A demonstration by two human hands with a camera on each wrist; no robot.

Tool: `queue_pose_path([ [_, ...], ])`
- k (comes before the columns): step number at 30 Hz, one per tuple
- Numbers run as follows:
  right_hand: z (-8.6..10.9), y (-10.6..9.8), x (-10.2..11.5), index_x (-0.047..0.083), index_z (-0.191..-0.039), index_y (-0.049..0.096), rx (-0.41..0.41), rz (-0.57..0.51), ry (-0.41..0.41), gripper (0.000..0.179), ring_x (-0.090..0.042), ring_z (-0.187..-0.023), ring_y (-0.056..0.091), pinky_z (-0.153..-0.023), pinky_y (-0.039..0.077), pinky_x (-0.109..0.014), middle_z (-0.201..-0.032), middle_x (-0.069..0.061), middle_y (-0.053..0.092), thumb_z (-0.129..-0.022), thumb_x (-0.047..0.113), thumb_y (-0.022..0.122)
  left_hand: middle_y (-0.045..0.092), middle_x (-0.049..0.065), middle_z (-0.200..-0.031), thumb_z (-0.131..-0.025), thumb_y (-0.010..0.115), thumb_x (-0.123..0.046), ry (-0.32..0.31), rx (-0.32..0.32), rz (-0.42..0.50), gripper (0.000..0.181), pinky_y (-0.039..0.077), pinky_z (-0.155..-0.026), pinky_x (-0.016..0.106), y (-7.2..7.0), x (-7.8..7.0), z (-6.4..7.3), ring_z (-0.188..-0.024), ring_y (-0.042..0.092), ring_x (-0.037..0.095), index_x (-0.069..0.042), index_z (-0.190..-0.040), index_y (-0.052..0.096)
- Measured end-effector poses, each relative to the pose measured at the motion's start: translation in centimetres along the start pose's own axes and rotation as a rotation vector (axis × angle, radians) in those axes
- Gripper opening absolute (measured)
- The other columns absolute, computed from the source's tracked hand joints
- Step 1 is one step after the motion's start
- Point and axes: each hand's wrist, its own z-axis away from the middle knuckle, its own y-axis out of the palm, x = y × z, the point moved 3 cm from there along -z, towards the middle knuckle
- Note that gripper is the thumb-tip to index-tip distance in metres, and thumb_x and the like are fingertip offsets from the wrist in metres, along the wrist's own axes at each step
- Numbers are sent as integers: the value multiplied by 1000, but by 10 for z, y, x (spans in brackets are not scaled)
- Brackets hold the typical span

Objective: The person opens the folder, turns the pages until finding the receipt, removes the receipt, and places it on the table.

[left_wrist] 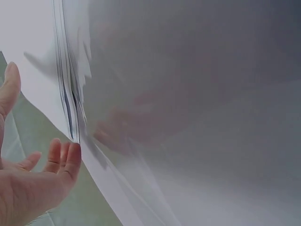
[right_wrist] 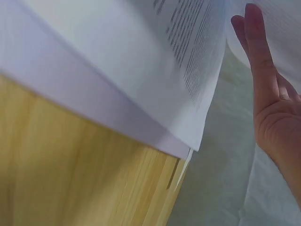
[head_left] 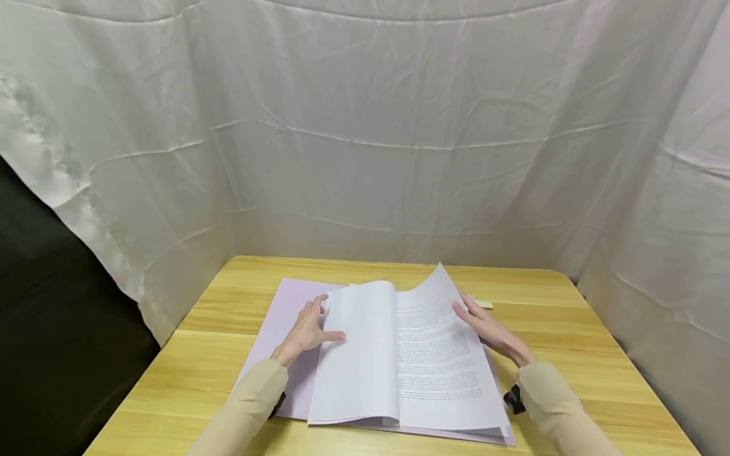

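A stack of white printed sheets [head_left: 436, 354] lies open like a booklet on a pale purple folder [head_left: 291, 294]. Blank page backs [head_left: 356, 354] curve over on the left half, while printed text shows on the right. My left hand [head_left: 307, 329] is spread at the left edge, its thumb lying over the blank page; in the left wrist view its fingertips [left_wrist: 71, 153] reach the edges of the layered sheets. At the right side, the top printed sheet lifts at its upper corner. My right hand [head_left: 493, 329] meets that sheet's edge with straight fingers [right_wrist: 257, 42].
Beneath everything is a wooden table [head_left: 188, 354]. A small pale yellow piece [head_left: 483, 304] lies just behind the right hand. Grey-white curtains [head_left: 399, 158] surround the table at the back and sides, with dark fabric [head_left: 51, 316] at the left.
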Motion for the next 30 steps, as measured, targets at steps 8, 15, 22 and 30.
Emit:
queue_pose_path([
  [8, 3, 13, 12, 28, -160, -18, 204, -170, -135, 61, -32, -129, 48, -102, 47, -42, -155, -36, 21, -107, 51, 1, 45, 29, -142, -73, 91, -31, 0, 11, 35, 104, 42, -108, 63, 0, -2, 3, -128, 44, 45, -1, -153, 32],
  [15, 4, 21, 23, 15, -160, -11, 226, -183, -129, 76, -26, -127, 46, -105, 41, -43, -150, -34, 24, -99, 60, -10, 45, 30, -143, -74, 89, -40, 58, 3, 54, 103, 41, -107, 67, -2, -9, 6, -129, 45, 49, 0, -151, 33],
  [22, 4, 34, 31, 23, -160, -18, 231, -230, -87, 77, -29, -131, 43, -106, 43, -46, -155, -35, 18, -95, 66, -12, 42, 29, -148, -75, 89, -34, 6, 51, 77, 105, 39, -111, 66, 1, -8, 3, -137, 42, 48, -1, -155, 30],
  [30, 1, 40, 35, 32, -157, -25, 259, -271, -63, 74, -35, -143, 35, -111, 41, -45, -165, -29, 9, -94, 68, -14, 43, 27, -149, -76, 89, -36, 18, 77, 118, 104, 39, -111, 66, -3, -15, 5, -139, 42, 48, -2, -155, 30],
])
